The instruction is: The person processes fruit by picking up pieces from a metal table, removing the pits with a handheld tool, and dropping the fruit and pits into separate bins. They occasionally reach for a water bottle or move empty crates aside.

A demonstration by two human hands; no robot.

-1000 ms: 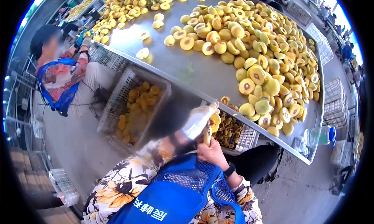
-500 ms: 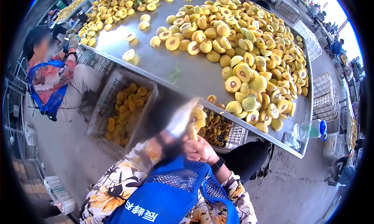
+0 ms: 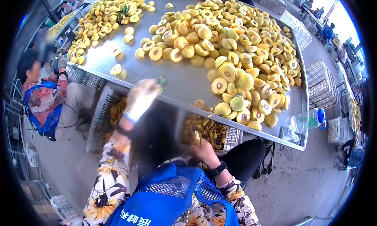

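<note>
While the left hand (image 3: 143, 95), gloved and blurred, hangs at the front edge of the worktop (image 3: 182, 79), over a crate (image 3: 95, 122) of orange pieces, the right hand (image 3: 205, 152) has its bare fingers wrapped around a pale tool (image 3: 195, 136) near a second crate (image 3: 234, 140) of scraps. Whether the left fingers are spread or hold anything, I cannot tell. Halved yellow fruit (image 3: 235, 55) lies heaped on the worktop, apart from both hands. The step in hand looks like a reach or a release by the left; the next move seems to call for a light pinch on one half, tool held steady. On the blue apron (image 3: 169, 208) two characters read 辰峰, a third partly lost; no wording on the bottle (image 3: 305, 122) is legible
</note>
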